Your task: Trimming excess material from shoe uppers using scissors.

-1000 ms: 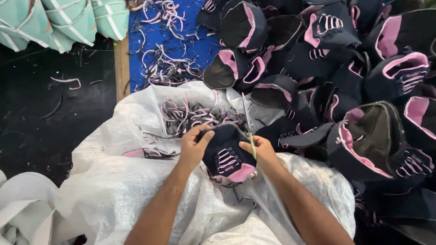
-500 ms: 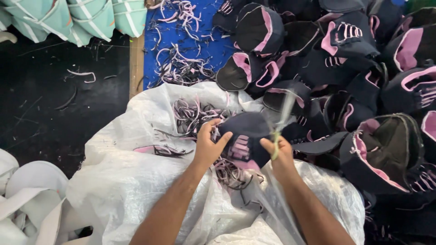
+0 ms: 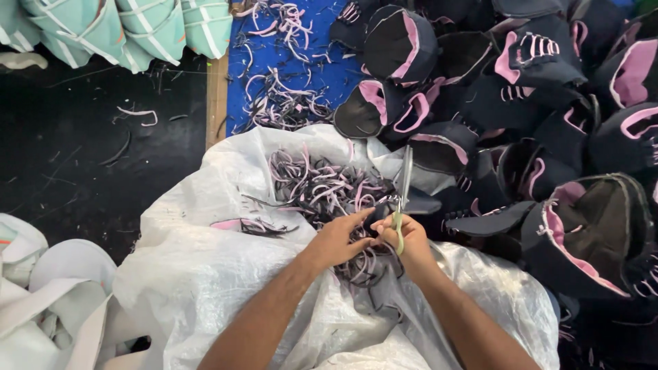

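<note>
My right hand (image 3: 403, 238) grips a pair of scissors (image 3: 403, 183) whose blades point up and away from me. My left hand (image 3: 340, 239) sits right beside it, fingers curled into a clump of black and pink fabric trimmings (image 3: 322, 195). Both hands hover over a large white plastic sack (image 3: 205, 288) that holds those trimmings. Whether the left hand pinches a piece is hard to make out. A black and pink shoe upper (image 3: 425, 203) lies at the sack's far edge, just beyond the scissors.
A big heap of black and pink shoe uppers (image 3: 548, 123) fills the right side. Loose trimmings (image 3: 281, 103) lie on a blue surface (image 3: 329, 75) ahead. Teal striped pieces (image 3: 130, 27) sit at top left over a dark floor (image 3: 82, 164). White bags (image 3: 48, 288) are at lower left.
The black and pink upper that my hands held over the sack is gone from them. Both hands have come together lower over the trimmings, scissors now upright.
</note>
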